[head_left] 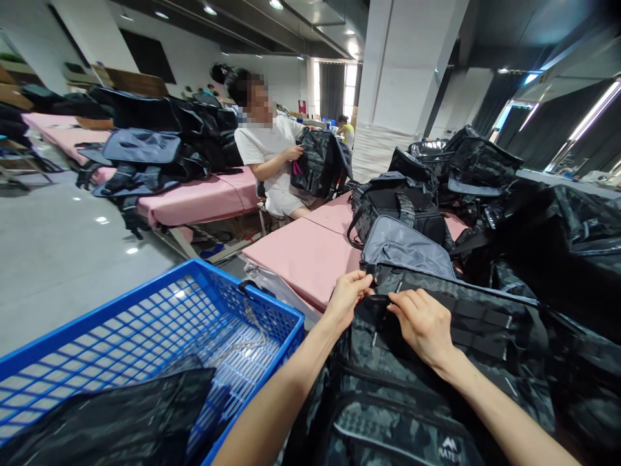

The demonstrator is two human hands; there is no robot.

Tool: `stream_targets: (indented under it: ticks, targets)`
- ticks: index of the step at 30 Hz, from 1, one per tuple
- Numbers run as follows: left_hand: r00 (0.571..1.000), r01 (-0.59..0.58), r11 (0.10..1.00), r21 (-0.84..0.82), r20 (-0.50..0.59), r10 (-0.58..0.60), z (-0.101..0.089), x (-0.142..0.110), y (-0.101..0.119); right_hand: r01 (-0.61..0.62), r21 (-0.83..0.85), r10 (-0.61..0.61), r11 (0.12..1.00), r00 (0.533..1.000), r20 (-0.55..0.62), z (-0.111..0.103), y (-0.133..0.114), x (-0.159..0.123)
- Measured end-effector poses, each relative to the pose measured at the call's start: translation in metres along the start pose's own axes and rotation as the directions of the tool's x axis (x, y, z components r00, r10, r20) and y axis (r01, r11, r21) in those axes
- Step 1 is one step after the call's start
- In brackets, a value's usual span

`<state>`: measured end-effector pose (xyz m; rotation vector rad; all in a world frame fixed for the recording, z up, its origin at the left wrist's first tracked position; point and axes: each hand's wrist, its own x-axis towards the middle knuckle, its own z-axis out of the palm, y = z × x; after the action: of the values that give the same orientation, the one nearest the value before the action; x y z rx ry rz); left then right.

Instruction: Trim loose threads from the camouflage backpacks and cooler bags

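A dark camouflage backpack (pixel 412 395) lies in front of me with its grey-lined flap (pixel 405 243) folded open at the far end. Near its upper left corner, my left hand (pixel 348 296) pinches a black strap end by the bag's edge. Just to the right, my right hand (pixel 423 321) is closed, thumb against fingers, on a short black strap (pixel 377 300) that runs between the two hands. Whether a buckle sits on that strap is too small to tell. A white logo (pixel 450 446) shows on the front of the bag.
A blue plastic crate (pixel 194 275) stands at my left with a dark bag (pixel 111 421) in it. Pink-covered tables (pixel 310 249) run ahead. More camouflage backpacks (pixel 402 204) are heaped at the right. A seated co-worker (pixel 272 145) handles another backpack (pixel 317 162).
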<state>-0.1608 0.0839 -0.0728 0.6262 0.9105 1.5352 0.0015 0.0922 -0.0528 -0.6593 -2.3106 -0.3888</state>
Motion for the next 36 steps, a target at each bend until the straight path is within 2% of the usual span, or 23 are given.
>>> stream_targets:
  ticks: [2, 4, 6, 8, 10, 13, 15, 17, 19, 21, 24, 26, 28, 29, 30, 32, 34, 36]
  targets:
    - [1.000, -0.015, 1.000, 0.008, 0.012, 0.015, 0.000, -0.001, -0.001, -0.021, 0.050, 0.021, 0.999, 1.000, -0.005, 0.001, 0.001, 0.000]
    - [0.997, -0.075, 0.996, 0.046, 0.022, 0.074, -0.002, -0.003, -0.002, -0.138, 0.194, 0.139, 0.971, 0.990, 0.008, 0.000, 0.005, 0.000]
    - [0.985, -0.170, 0.979, 0.114, 0.046, 0.166, -0.007, -0.007, -0.002, -0.329, 0.360, 0.332, 0.873, 0.942, 0.057, -0.002, 0.012, -0.001]
    - [0.955, -0.294, 0.929, 0.226, 0.100, 0.278, -0.013, -0.011, -0.003, -0.491, 0.474, 0.494, 0.731, 0.860, 0.128, -0.006, 0.020, -0.003]
    - [0.907, -0.420, 0.831, 0.365, 0.187, 0.376, -0.020, -0.015, -0.003, -0.573, 0.538, 0.572, 0.618, 0.798, 0.192, -0.008, 0.027, -0.004]
    - [0.830, -0.556, 0.632, 0.540, 0.323, 0.454, -0.027, -0.021, -0.002, -0.605, 0.586, 0.603, 0.539, 0.763, 0.234, -0.009, 0.032, -0.006]
    - [0.806, -0.588, 0.532, 0.610, 0.382, 0.453, -0.028, -0.022, -0.003, -0.615, 0.604, 0.622, 0.507, 0.746, 0.238, -0.008, 0.035, -0.008]
    - [0.795, -0.592, 0.466, 0.658, 0.384, 0.469, -0.028, -0.020, -0.005, -0.621, 0.619, 0.642, 0.481, 0.730, 0.235, -0.008, 0.039, -0.010]
    - [0.796, -0.575, 0.439, 0.690, 0.348, 0.495, -0.026, -0.015, -0.007, -0.625, 0.634, 0.661, 0.455, 0.714, 0.229, -0.008, 0.045, -0.013]
    - [0.818, -0.531, 0.466, 0.708, 0.284, 0.500, -0.025, -0.007, -0.010, -0.626, 0.648, 0.681, 0.434, 0.699, 0.219, -0.009, 0.053, -0.014]
    - [0.891, -0.437, 0.644, 0.628, 0.202, 0.407, -0.023, 0.002, -0.012, -0.622, 0.653, 0.699, 0.432, 0.689, 0.194, -0.012, 0.066, -0.003]
    - [0.919, -0.388, 0.771, 0.505, 0.150, 0.364, -0.026, 0.002, -0.011, -0.619, 0.600, 0.677, 0.507, 0.717, 0.168, -0.012, 0.072, 0.017]
    - [0.924, -0.371, 0.822, 0.432, 0.089, 0.371, -0.035, -0.005, -0.014, -0.627, 0.431, 0.628, 0.649, 0.761, 0.162, -0.009, 0.074, 0.045]
    - [0.925, -0.361, 0.821, 0.444, 0.055, 0.377, -0.043, -0.014, -0.018, -0.629, 0.296, 0.600, 0.719, 0.776, 0.192, -0.005, 0.073, 0.060]
    - [0.929, -0.334, 0.809, 0.484, 0.026, 0.368, -0.054, -0.025, -0.025, -0.628, 0.162, 0.584, 0.761, 0.773, 0.249, 0.001, 0.071, 0.074]
    - [0.946, -0.225, 0.755, 0.615, -0.047, 0.320, -0.081, -0.056, -0.048, -0.604, -0.005, 0.544, 0.797, 0.713, 0.443, 0.017, 0.066, 0.095]
    - [0.965, -0.050, 0.707, 0.705, -0.148, 0.215, -0.111, -0.092, -0.079, -0.609, -0.021, 0.518, 0.793, 0.655, 0.551, 0.034, 0.060, 0.105]
    - [0.967, 0.103, 0.664, 0.741, -0.232, 0.110, -0.134, -0.125, -0.107, -0.631, 0.035, 0.496, 0.775, 0.643, 0.584, 0.044, 0.055, 0.107]
